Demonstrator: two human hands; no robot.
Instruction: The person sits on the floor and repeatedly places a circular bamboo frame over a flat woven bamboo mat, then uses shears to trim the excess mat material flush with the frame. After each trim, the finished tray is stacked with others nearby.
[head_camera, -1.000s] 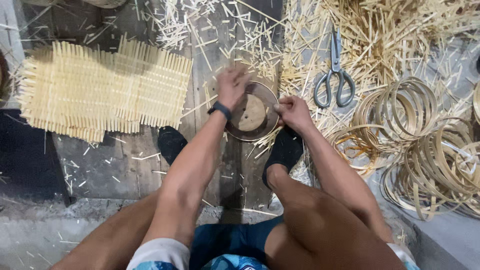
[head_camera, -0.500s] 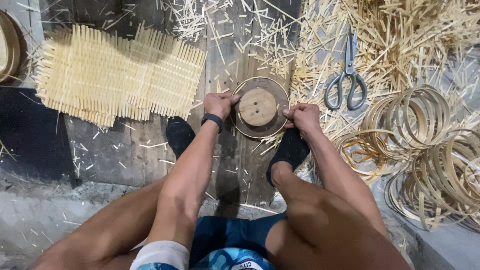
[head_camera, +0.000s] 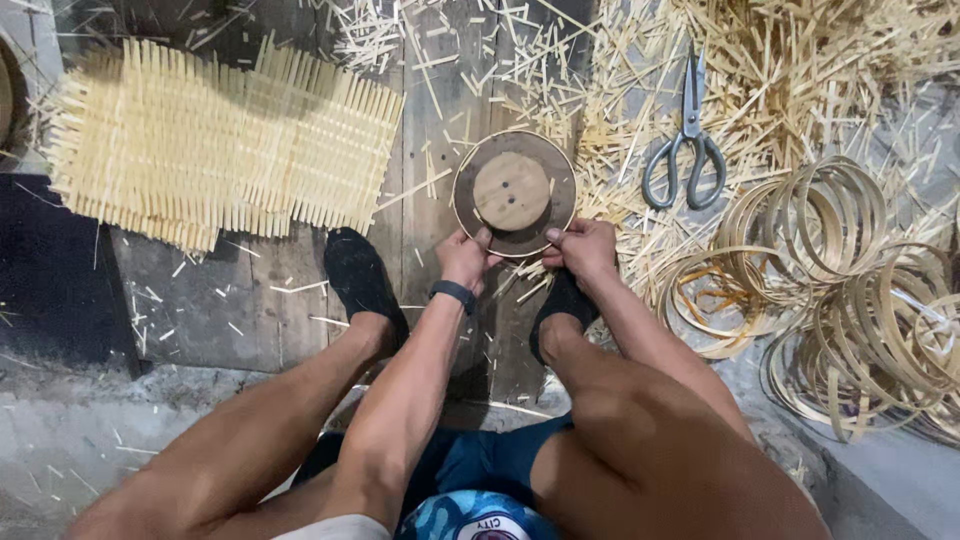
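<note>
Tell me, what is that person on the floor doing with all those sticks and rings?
A person sits on a wooden floor and holds a round brown disc with a lighter wooden circle on top in both hands. The left hand and the right hand grip its near edge. A woven mat of pale bamboo strips lies to the left. Grey metal scissors rest among scattered pale bamboo splinters, and a pile of thin bamboo hoops sits to the right.

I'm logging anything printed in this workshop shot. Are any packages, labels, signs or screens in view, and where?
No packages, signs or screens.
Printed patch on clothing: bottom edge, between the legs; rounded, blue and white with dark print.
Wristband: left wrist, a plain black band; no display visible.
</note>
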